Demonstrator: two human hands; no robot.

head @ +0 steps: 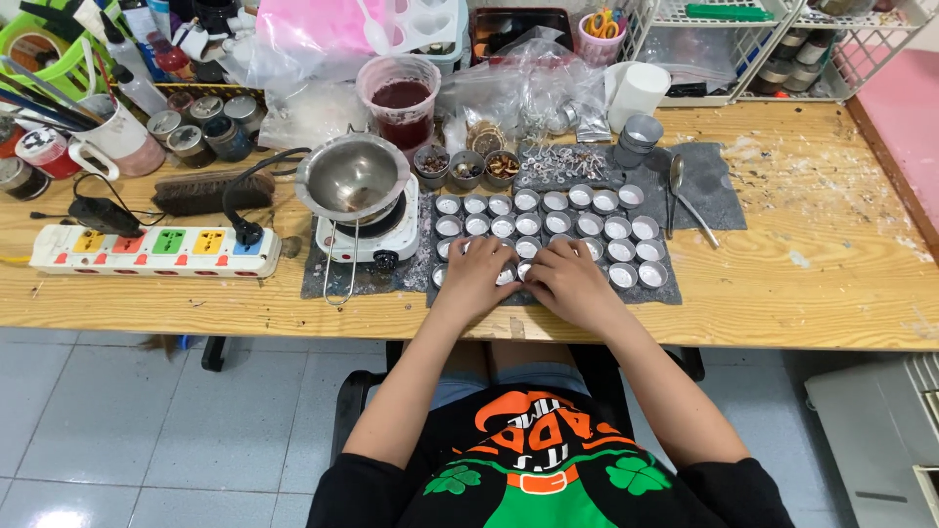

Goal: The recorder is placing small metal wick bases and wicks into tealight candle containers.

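The left hand (476, 277) and right hand (567, 281) lie loosely curled, fingertips on small metal cups (548, 224) at the counter (802, 293) front, 6 o'clock of the grid. The cups look light, thin-walled and easily dented; best pinched by rims.

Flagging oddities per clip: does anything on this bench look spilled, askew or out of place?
White flecks and smears are scattered over the right end of the wooden table, like dried spills. The small metal cups sit in tidy rows on the grey mat where both hands, left and right, rest. Nothing looks tipped.
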